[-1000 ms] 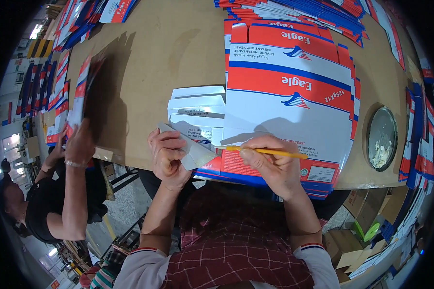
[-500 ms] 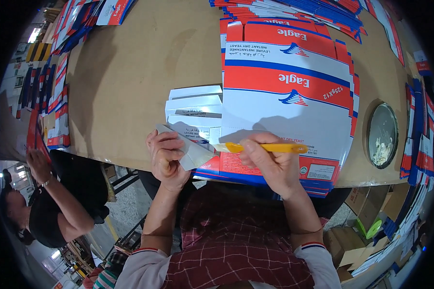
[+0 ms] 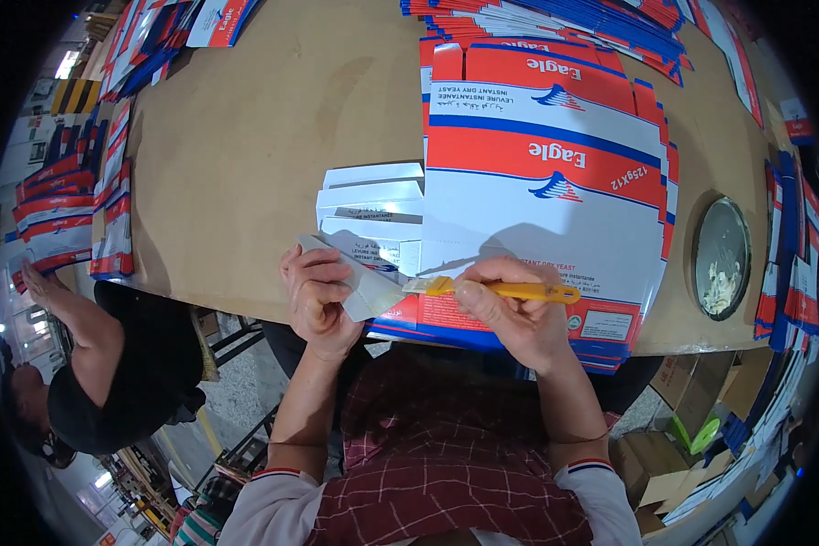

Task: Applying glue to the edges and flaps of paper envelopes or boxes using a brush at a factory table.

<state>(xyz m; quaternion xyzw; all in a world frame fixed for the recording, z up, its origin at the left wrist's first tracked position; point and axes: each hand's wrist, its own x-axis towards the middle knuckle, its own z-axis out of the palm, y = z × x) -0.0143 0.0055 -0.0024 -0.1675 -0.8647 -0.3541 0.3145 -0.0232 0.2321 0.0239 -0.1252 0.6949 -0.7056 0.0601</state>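
Observation:
My left hand is closed on a raised white cardboard flap, bent up at the left edge of a flat carton. In my right hand is a flat brush with a yellow handle, pointing left; its pale bristles are at the flap's lower right edge. Beneath both hands lies a stack of red, white and blue flat cartons, the top one face up and upside down to me. More white side flaps stick out from the stack's left side.
A round dish with whitish paste stands at the right. More flat cartons lie at the far side, with others at the far left. Beyond the table's left edge, a co-worker's hand touches a carton pile.
The brush has shifted slightly right and down along the flap's edge, in my right hand. My left hand keeps hold of the flap. The co-worker's hand has moved left and up.

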